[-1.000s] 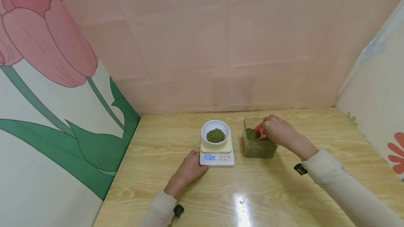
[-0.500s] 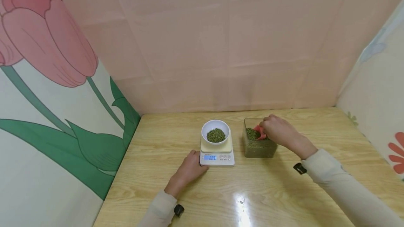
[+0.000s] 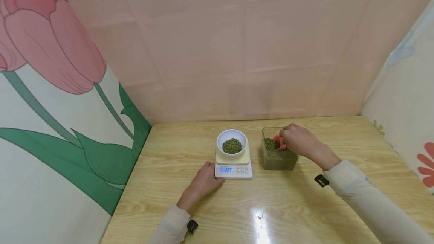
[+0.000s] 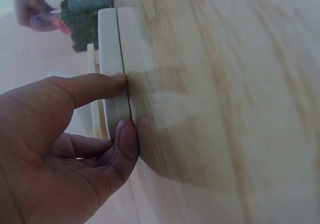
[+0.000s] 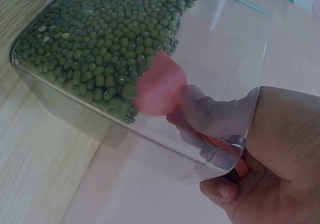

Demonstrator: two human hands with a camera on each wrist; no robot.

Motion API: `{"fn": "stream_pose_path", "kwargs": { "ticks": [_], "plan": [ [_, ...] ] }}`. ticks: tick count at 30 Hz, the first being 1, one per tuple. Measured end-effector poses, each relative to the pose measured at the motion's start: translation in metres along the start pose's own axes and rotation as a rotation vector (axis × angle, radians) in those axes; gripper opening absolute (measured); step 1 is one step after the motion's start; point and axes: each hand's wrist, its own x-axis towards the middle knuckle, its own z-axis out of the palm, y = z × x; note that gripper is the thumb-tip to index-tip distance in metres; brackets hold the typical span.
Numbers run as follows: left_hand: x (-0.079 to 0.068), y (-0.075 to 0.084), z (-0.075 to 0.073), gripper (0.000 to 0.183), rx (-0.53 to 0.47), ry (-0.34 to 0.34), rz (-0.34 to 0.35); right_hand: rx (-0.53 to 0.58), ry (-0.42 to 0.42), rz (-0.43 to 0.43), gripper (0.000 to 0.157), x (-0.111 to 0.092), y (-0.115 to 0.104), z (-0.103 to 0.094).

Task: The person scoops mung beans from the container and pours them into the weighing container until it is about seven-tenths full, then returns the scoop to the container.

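Red scoop point(image 5: 160, 89), right of centre in head frame, inside clear container point(image 3: 278, 163), against green beans point(image 5: 120, 39) | just lower left of right hand point(image 3: 300, 139), the nearer; long axis toward lower right in right-wrist frame | smooth, rounded, plain | right hand: pinching scoop | left hand point(image 3: 205, 181), lower centre: gripping corner of white scale point(image 3: 234, 175)

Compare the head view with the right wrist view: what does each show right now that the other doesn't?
Only the head view: the scale with its lit display, the white bowl of green beans on it, and the left grip at the scale's edge.

Only the right wrist view: the handle of the red scoop.

Both: the clear container of green beans, the scoop in it, the right grip holding the scoop, and the wooden table.
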Motion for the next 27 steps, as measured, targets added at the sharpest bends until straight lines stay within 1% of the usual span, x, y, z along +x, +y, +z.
{"fn": "stream_pose_path", "kwargs": {
  "ticks": [4, 10, 20, 27],
  "plan": [
    [0.0, 0.0, 0.0, 0.047, 0.006, -0.002, 0.007, 0.0, 0.0, -0.008, 0.022, 0.0, 0.001, 0.001],
    [0.0, 0.001, -0.001, 0.047, 0.003, -0.004, 0.0, 0.002, 0.034, -0.036, 0.024, -0.002, 0.005, 0.003],
    [0.0, 0.0, -0.001, 0.047, 0.002, -0.004, -0.003, 0.057, 0.024, 0.003, 0.025, -0.005, 0.009, 0.004],
    [0.001, 0.0, -0.001, 0.047, -0.006, -0.005, -0.002, 0.082, 0.026, 0.016, 0.019, -0.006, 0.011, 0.0]
  ]
}}
